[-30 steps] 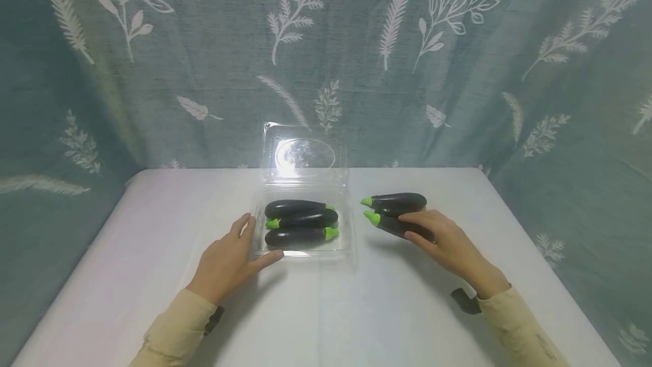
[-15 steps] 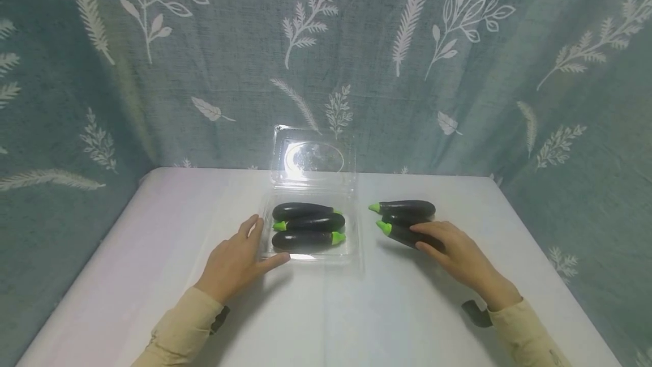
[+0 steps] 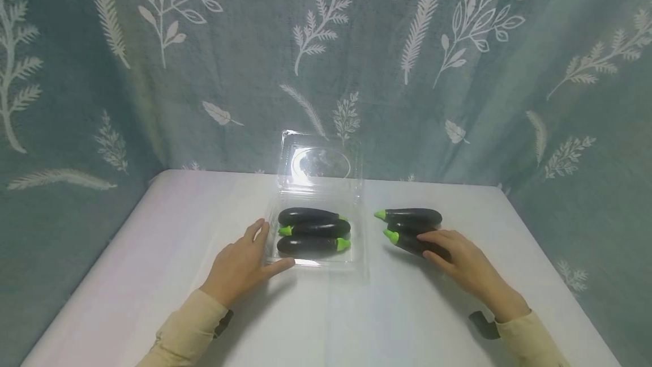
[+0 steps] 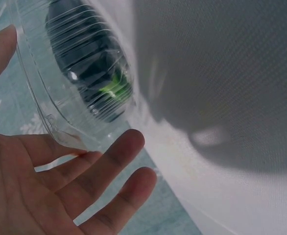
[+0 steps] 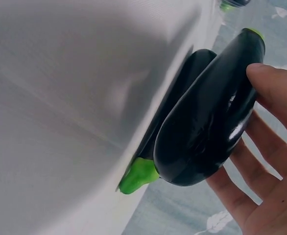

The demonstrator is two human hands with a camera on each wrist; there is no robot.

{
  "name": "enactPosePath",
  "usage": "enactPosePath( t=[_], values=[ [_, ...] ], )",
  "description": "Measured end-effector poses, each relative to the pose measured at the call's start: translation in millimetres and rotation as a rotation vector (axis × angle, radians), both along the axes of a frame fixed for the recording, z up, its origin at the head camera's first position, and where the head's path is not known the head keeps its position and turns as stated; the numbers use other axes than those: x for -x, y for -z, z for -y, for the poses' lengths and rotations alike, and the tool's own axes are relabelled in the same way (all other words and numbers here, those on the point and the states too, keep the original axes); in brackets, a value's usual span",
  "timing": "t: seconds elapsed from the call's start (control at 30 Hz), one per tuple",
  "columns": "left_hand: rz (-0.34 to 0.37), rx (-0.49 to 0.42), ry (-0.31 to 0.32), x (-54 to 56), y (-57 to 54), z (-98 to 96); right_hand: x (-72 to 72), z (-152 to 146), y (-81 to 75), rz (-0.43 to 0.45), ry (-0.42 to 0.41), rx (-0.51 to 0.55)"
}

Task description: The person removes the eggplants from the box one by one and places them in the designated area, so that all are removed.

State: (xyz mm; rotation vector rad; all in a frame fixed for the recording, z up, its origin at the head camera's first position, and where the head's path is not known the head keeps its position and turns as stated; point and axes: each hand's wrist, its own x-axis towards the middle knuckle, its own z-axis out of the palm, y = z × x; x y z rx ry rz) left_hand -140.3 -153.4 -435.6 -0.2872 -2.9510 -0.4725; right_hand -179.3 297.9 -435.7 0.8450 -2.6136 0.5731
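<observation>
Three dark eggplants lie in a clear plastic clamshell box (image 3: 314, 264), the nearest eggplant (image 3: 305, 245) with its green stem pointing right. My left hand (image 3: 239, 271) is at the box's front left corner, fingers fairly straight and thumb along the front edge. In the left wrist view, that thumb and forefinger touch the box wall (image 4: 38, 93). My right hand (image 3: 466, 268) holds an eggplant (image 5: 212, 107) between thumb and fingers, its green stem toward the box. Beside it two more eggplants lie on the table, the back one (image 3: 415, 216) and a partly covered one (image 3: 402, 227).
The box's lid (image 3: 321, 163) stands raised at the back, hinged on the far side. A white cloth (image 3: 351, 321) covers the table. Green leaf-patterned curtains (image 3: 377, 112) hang behind and at both sides.
The head view has swung slightly, so everything appears farther right and lower. Both hands keep about the same places; the right one holds the eggplant throughout.
</observation>
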Motion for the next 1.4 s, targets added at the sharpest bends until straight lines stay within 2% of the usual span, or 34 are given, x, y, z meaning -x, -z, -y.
enactPosePath(
  t=[0.37,0.6,0.87,1.17,1.4],
  values=[
    [0.039,0.002,-0.011,-7.6,2.3,0.6,-9.2,0.9,10.6,-0.010,0.027,-0.027],
    [0.038,-0.009,-0.022,-11.9,4.7,0.7,-13.2,5.0,13.6,-0.018,0.037,-0.052],
    [0.021,-0.025,-0.029,-11.2,4.7,-1.2,-14.4,4.8,13.8,-0.019,0.072,-0.081],
    [-0.013,-0.022,-0.028,-11.8,5.4,-0.1,-9.9,7.9,19.1,-0.124,0.075,-0.107],
    [-0.021,-0.022,-0.040,-12.7,1.9,2.0,-0.1,9.0,22.5,-0.238,0.030,-0.099]
  ],
)
